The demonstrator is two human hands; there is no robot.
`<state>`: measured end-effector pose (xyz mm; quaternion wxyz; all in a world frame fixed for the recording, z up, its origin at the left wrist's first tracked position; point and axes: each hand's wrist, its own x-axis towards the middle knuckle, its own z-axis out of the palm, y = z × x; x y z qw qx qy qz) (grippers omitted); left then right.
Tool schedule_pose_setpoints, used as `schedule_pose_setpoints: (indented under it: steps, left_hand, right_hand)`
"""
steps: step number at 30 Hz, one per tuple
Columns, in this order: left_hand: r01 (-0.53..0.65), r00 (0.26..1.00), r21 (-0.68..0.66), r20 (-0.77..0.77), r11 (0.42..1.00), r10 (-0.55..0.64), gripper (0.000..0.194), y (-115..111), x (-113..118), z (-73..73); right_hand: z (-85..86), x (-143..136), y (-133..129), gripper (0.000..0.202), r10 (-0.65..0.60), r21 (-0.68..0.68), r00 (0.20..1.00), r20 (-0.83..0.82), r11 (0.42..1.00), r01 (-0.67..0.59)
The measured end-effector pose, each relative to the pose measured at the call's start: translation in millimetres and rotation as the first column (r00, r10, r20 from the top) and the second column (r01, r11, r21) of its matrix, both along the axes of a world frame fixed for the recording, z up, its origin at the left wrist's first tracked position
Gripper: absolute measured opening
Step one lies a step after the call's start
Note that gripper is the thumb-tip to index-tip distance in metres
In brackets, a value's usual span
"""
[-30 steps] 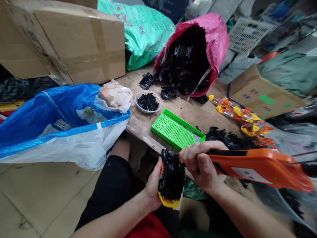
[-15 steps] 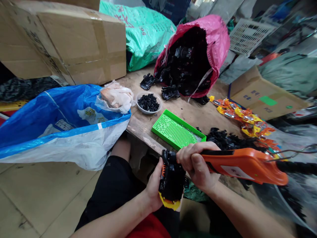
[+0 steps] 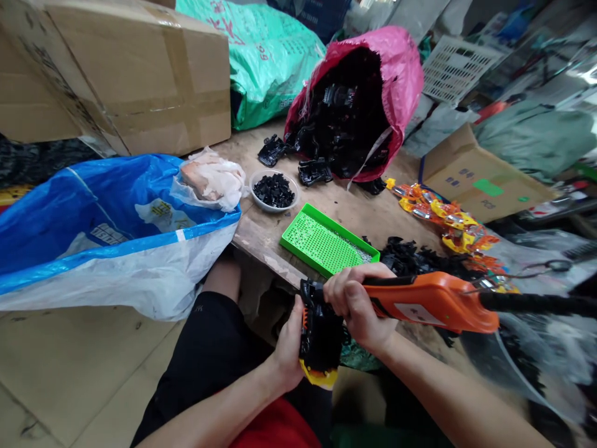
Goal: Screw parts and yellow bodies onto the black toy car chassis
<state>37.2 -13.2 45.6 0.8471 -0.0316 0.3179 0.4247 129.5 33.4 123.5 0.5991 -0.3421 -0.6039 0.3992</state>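
Note:
My left hand (image 3: 290,348) grips a black plastic toy body (image 3: 321,333) with a yellow end and an orange strip along its side, held over my lap. Around an orange electric screwdriver (image 3: 431,302) my right hand (image 3: 361,305) is closed, and the tool's black front end meets the upper part of the toy body. The bit's tip is hidden. Just beyond my hands lies a green perforated tray (image 3: 321,239) with small metal pieces, likely screws. A white bowl (image 3: 276,207) of small black parts stands behind it.
A pink sack (image 3: 405,81) spills black parts onto the table (image 3: 261,233). Black pieces (image 3: 415,258) and orange-yellow parts (image 3: 448,214) lie to the right. A blue-white bag (image 3: 186,261) hangs at the left, near a cardboard box (image 3: 135,87). A green sack (image 3: 261,56) lies behind.
The view has shifted slightly, so the table and its things sit further left. The screwdriver's rear end has swung a little; both hands keep their grips.

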Motion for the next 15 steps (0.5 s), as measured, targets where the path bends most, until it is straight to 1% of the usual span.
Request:
schedule_pose_setpoints:
  steps: [3, 6, 9, 11, 13, 15]
  left_hand:
    - [-0.005, 0.999, -0.003, -0.039, 1.000, 0.005, 0.046, 2, -1, 7.1]
    - [-0.013, 0.999, -0.009, -0.049, 1.000, 0.013, 0.044, 4, -1, 10.5]
    - [-0.025, 1.000, 0.006, -0.017, 1.000, 0.025, 0.043, 3, 0, 6.4]
    - [-0.018, 1.000, 0.025, 0.006, 1.000, 0.018, 0.044, 2, 1, 1.1]
    - [-0.021, 1.000, 0.064, -0.003, 0.998, 0.021, 0.044, 1, 3, -3.3]
    - [-0.036, 0.999, 0.092, -0.027, 0.995, 0.038, 0.044, -1, 3, -5.2]
  right_hand:
    - [-1.8, -2, 2, 0.010, -0.027, -0.004, 1.000, -0.011, 1.000, 0.027]
    - [-3.2, -4, 5, 0.013, -0.048, -0.029, 0.999, -0.015, 0.998, 0.047]
    - [-2.2, -6, 5, 0.013, -0.054, -0.064, 0.998, -0.022, 0.997, 0.053]
    - [-0.2, -8, 5, 0.010, -0.092, -0.066, 0.996, -0.012, 0.994, 0.091]
    - [1.7, -9, 4, 0.010, -0.120, -0.059, 0.993, 0.001, 0.991, 0.119]
    - [2.2, -9, 3, 0.012, -0.115, -0.061, 0.993, 0.003, 0.991, 0.115]
